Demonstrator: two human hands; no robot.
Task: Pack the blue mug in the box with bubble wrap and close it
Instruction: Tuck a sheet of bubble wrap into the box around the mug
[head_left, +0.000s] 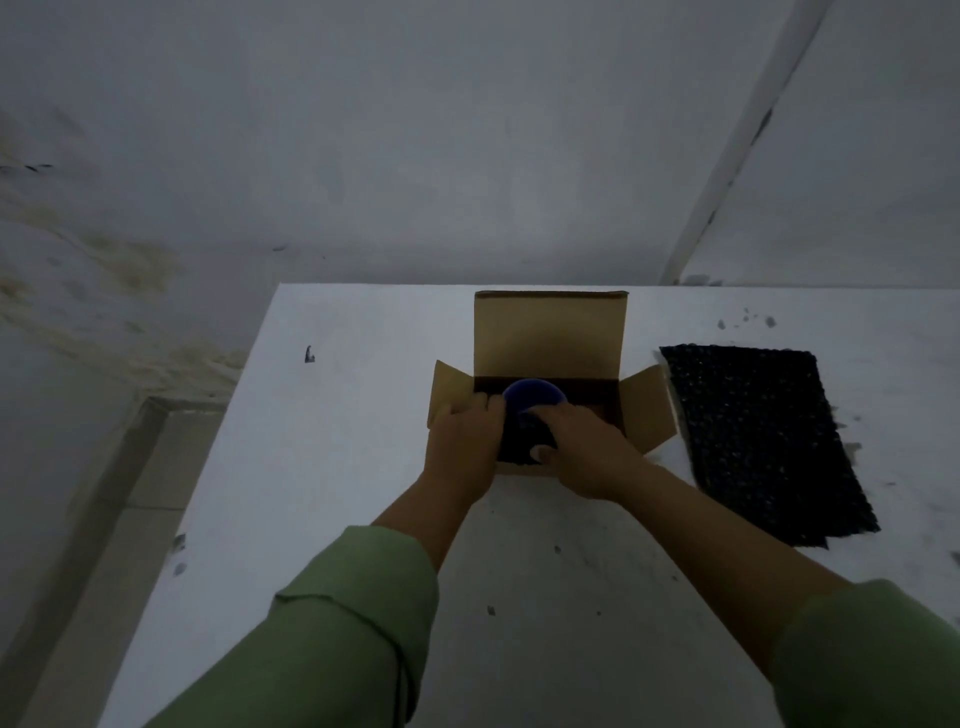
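A brown cardboard box (550, 332) stands open on the white table, its lid flap upright at the back and side flaps spread out. The blue mug (534, 397) sits in the box, its rim showing above dark bubble wrap that lines the inside. My right hand (582, 447) grips the mug from the right, thumb on the near side. My left hand (465, 441) holds the box's left edge beside the mug, fingers curled over into the box. Both hands hide the mug's lower part.
A dark sheet of bubble wrap (758, 441) lies flat on the table (337, 467) to the right of the box. The table's left edge drops to the floor. A wall rises just behind the box.
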